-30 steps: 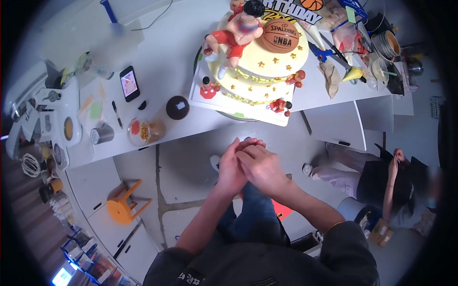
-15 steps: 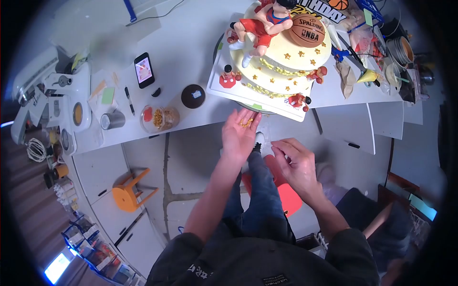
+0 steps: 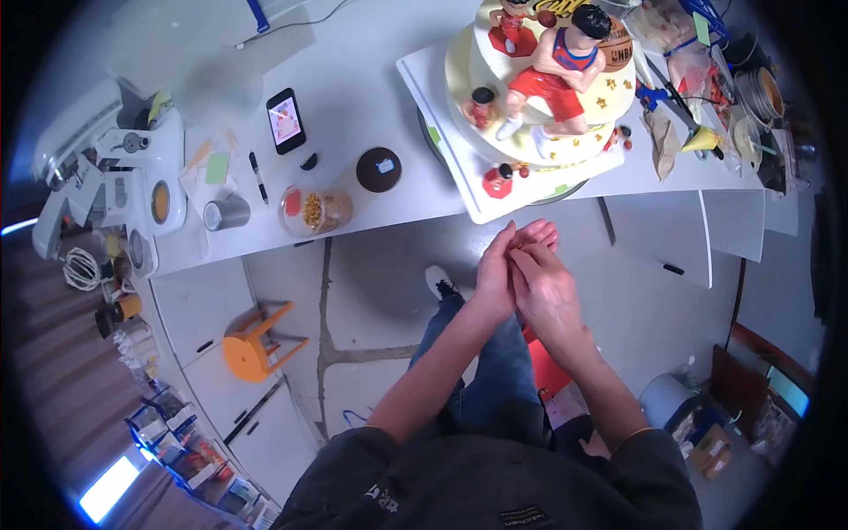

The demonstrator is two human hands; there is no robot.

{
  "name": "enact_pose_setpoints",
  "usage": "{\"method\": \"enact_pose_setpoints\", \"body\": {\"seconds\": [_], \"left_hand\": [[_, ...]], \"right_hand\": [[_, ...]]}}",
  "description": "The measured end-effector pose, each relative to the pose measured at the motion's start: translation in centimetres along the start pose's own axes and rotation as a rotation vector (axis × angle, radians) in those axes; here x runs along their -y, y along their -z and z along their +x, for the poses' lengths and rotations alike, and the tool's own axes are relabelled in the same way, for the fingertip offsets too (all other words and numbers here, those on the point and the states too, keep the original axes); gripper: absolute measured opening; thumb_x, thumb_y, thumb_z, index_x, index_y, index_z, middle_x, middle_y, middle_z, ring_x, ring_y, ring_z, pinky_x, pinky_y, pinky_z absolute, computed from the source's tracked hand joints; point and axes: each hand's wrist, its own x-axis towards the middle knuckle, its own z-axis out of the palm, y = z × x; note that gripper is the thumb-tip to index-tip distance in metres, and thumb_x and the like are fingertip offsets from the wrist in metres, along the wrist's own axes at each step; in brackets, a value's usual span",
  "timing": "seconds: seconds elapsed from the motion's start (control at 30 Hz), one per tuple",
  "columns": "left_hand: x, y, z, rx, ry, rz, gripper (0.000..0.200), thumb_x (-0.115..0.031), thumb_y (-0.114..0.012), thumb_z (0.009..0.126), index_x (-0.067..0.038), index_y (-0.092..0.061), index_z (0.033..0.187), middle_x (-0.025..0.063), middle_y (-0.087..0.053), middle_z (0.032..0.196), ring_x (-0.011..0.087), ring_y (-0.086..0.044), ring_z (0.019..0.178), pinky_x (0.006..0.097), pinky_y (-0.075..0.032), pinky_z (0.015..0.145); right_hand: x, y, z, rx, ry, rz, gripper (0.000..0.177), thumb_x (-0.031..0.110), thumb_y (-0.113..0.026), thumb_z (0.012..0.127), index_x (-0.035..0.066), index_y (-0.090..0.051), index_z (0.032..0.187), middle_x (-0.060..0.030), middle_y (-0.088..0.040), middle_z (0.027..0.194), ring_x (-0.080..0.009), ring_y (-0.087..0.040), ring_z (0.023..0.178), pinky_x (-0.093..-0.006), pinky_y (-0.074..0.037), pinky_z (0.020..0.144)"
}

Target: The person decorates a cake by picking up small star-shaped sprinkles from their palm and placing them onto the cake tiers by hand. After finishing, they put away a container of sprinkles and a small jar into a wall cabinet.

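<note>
My left hand [image 3: 497, 276] is cupped, palm up, just off the table's front edge, below the cake board. Small gold pieces lay in this palm a moment ago; now my right hand [image 3: 546, 287] mostly covers them. Its fingertips are pinched together over the left palm; what they hold is hidden. Above stands a tiered cream cake [image 3: 464, 75] with gold stars on its side, on a white square cake board [image 3: 437, 102]. A large basketball player figure [image 3: 552, 84] leans on the tiers, with small red figures around and a brown basketball [image 3: 616, 49].
Left on the table [image 3: 353, 106] are a phone [image 3: 285, 121], a dark round disc [image 3: 379, 169], a clear tub with gold stars [image 3: 315, 210], a metal can [image 3: 227, 214] and a stand mixer [image 3: 84, 132]. Tools and bags crowd the right. An orange stool [image 3: 247, 356] stands below.
The cake on its board has turned, bringing the large figure to the front. My right hand has moved over into my left palm, and the left hand has curled up more. The view has shifted.
</note>
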Motion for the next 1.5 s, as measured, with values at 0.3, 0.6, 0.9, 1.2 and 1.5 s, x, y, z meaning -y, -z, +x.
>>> {"method": "enact_pose_setpoints", "body": {"seconds": [0.3, 0.6, 0.9, 1.2, 1.5], "left_hand": [[-0.5, 1.6, -2.0, 0.062, 0.026, 0.089, 0.052, -0.034, -0.044, 0.109, 0.009, -0.054, 0.137, 0.0218, -0.058, 0.141, 0.0334, -0.052, 0.137, 0.0455, -0.036, 0.122], [-0.9, 1.5, -2.0, 0.0, 0.051, 0.195, 0.047, -0.032, -0.045, 0.109, 0.005, -0.057, 0.135, 0.0186, -0.063, 0.134, 0.0314, -0.055, 0.132, 0.0447, -0.039, 0.119], [-2.9, 2.2, 1.0, -0.018, 0.006, 0.362, 0.037, -0.023, -0.052, 0.105, 0.004, -0.065, 0.126, 0.0151, -0.069, 0.125, 0.0284, -0.062, 0.123, 0.0437, -0.043, 0.118], [-5.8, 0.1, 2.2, 0.03, -0.213, 0.147, 0.033, -0.023, -0.041, 0.11, -0.002, -0.06, 0.126, 0.0126, -0.064, 0.135, 0.0293, -0.056, 0.133, 0.0466, -0.044, 0.118], [-3.1, -1.7, 2.5, 0.012, -0.193, 0.115, 0.037, -0.021, -0.041, 0.111, 0.004, -0.058, 0.132, 0.0162, -0.063, 0.138, 0.0315, -0.058, 0.132, 0.0464, -0.044, 0.12]], "right_hand": [[0.4, -1.7, -1.6, 0.023, -0.081, -0.069, 0.016, -0.002, -0.066, 0.08, -0.003, -0.069, 0.095, -0.0186, -0.066, 0.095, -0.0369, -0.069, 0.089, -0.0453, -0.058, 0.074], [-0.7, -2.1, -2.9, -0.064, -0.122, 0.009, 0.018, -0.001, -0.066, 0.081, -0.002, -0.068, 0.099, -0.0184, -0.066, 0.098, -0.0385, -0.069, 0.092, -0.0445, -0.06, 0.074], [-2.3, -2.1, -3.2, -0.249, -0.505, 0.72, 0.014, 0.003, -0.068, 0.095, -0.003, -0.072, 0.108, -0.0114, -0.074, 0.097, -0.0205, -0.071, 0.08, -0.033, -0.057, 0.075], [-15.8, 4.7, -1.8, -1.306, -0.742, 0.724, 0.026, 0.015, -0.07, 0.099, -0.002, -0.073, 0.12, -0.0069, -0.075, 0.098, -0.0124, -0.067, 0.08, -0.0278, -0.055, 0.073], [-7.8, 4.4, 3.6, -0.842, -0.467, 0.449, 0.025, 0.002, -0.071, 0.088, 0.003, -0.076, 0.112, -0.0152, -0.076, 0.097, -0.0264, -0.071, 0.076, -0.0364, -0.057, 0.067]]}}
